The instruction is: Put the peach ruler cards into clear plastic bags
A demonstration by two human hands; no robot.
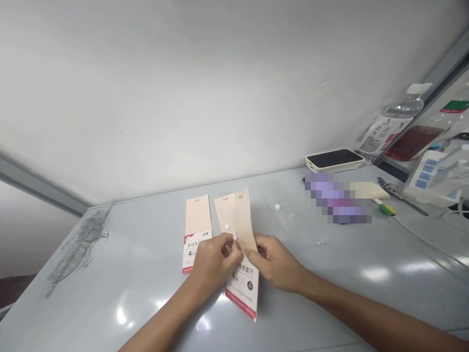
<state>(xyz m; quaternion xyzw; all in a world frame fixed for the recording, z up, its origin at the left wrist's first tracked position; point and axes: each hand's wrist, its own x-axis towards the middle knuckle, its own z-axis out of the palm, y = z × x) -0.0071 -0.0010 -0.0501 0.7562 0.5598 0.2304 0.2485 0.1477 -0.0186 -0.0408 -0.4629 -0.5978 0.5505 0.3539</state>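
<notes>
A cream, white and red ruler-set packet (244,288) with Chinese print is tilted up between my hands. My right hand (278,261) grips its right edge, thumb in front and fingers behind. The closed fingertips of my left hand (216,259) pinch a small white snap button (235,237) at the packet's middle. Just behind it, a similar cream card (222,208) shows, partly covered, with a white button (227,226) on it. A matching packet (197,215) lies flat to the left, its lower right part hidden by my left hand.
Clear rulers (80,239) lie at the table's left. Right of the packets is a transparent sleeve with a white button (277,208). Further right are a phone (335,159), a blurred purple item (330,195), a cable (410,232), a bottle (392,122) and a plastic box (428,176).
</notes>
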